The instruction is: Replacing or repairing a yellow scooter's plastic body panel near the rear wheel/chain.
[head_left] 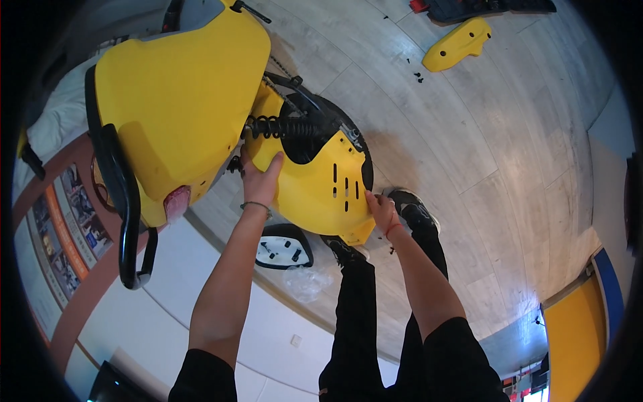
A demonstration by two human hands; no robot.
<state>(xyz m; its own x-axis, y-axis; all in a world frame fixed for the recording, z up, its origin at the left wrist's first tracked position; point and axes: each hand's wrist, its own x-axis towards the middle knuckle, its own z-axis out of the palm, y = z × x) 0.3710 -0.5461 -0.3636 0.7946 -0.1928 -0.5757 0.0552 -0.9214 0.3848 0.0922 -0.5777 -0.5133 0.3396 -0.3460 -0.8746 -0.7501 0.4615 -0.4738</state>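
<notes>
A yellow rear fender (305, 194) with several slots sits over the black rear wheel (335, 110) of a yellow scooter. At the fender's left edge is my left hand (261, 179), its thumb on the outer face and its fingers partly hidden behind. My right hand (382, 213) pinches the lower right edge, beside the slots. Just above my left hand, a black coil shock absorber (288, 127) runs between the scooter's body and the wheel area. The scooter's smooth yellow body panel (181, 100) rises to the left, with a red tail light (177, 203) low on it.
A black grab bar (120, 194) juts from the scooter's rear. Beneath my left forearm lie a black-rimmed white part (284, 248) and clear plastic wrap (308, 283). Small dark screws (418, 77) and a yellow cover (459, 45) lie on the floor farther off. My shoes stand close to the fender.
</notes>
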